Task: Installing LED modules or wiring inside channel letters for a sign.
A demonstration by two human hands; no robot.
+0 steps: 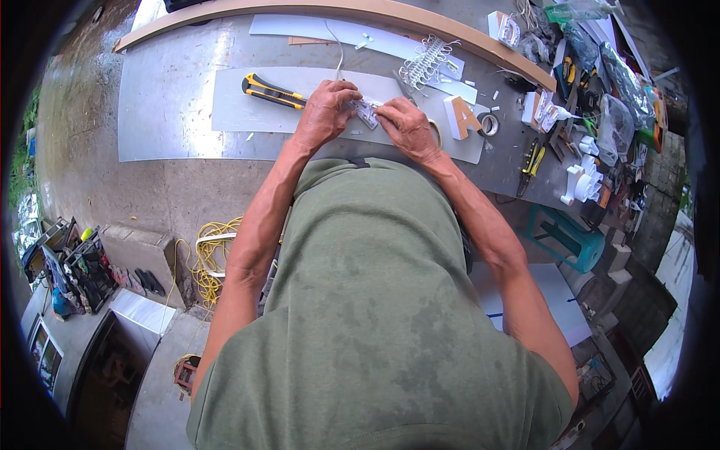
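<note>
My left hand (328, 112) is closed, thumb and fingers pinching a small white wired piece (367, 114) over the work table. A thin white cable (339, 54) runs up and away from beside that hand. From the other side my right hand (410, 127) pinches the same piece; its details are too small to make out. Just left of my left hand lies a yellow and black utility knife (274, 91). Beyond my right hand is a tangled bundle of white wire (429, 64). A tan-faced, white-sided letter-shaped block (460, 118) stands to the right, next to a tape roll (489, 124).
Pale flat sheets (180, 135) cover much of the metal table. A long tan strip (352, 7) arches along the far side. Pliers (532, 166), bags and scraps crowd the right end. A teal stool (568, 238) is below right; yellow cord (210, 262) lies below left.
</note>
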